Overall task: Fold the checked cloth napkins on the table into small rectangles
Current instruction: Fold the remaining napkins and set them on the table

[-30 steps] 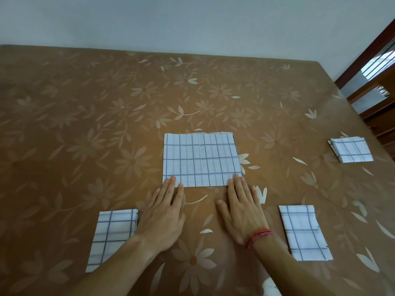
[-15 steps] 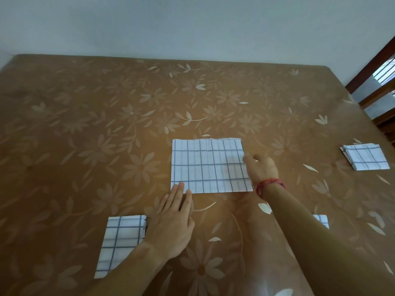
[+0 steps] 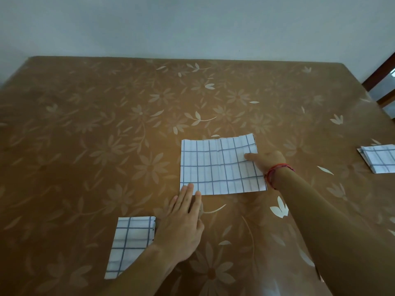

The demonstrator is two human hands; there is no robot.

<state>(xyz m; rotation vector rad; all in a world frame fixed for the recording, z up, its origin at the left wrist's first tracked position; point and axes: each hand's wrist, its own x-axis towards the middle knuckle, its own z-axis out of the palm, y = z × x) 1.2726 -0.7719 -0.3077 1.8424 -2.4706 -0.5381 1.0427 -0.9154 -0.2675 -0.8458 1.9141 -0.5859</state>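
Observation:
A half-folded white napkin with blue checks [image 3: 218, 165] lies flat in the middle of the brown flowered table [image 3: 106, 129]. My left hand [image 3: 183, 221] rests flat, fingers together, with its fingertips pressing the napkin's near-left corner. My right hand [image 3: 267, 161], a red thread around its wrist, is at the napkin's right edge. Its thumb lies on top of the cloth and the fingers are hidden, so it seems to pinch that edge. The far-right corner looks slightly raised.
A folded checked napkin [image 3: 130, 246] lies at the near left, beside my left wrist. Another folded one [image 3: 379, 158] sits at the right border of the view. A dark wooden frame [image 3: 382, 82] stands past the table's far-right corner. A pale wall runs behind.
My right hand left the napkin's near edge, moved to its right edge and set its thumb on the cloth. My left hand stayed at the near-left corner. The view tilted upward.

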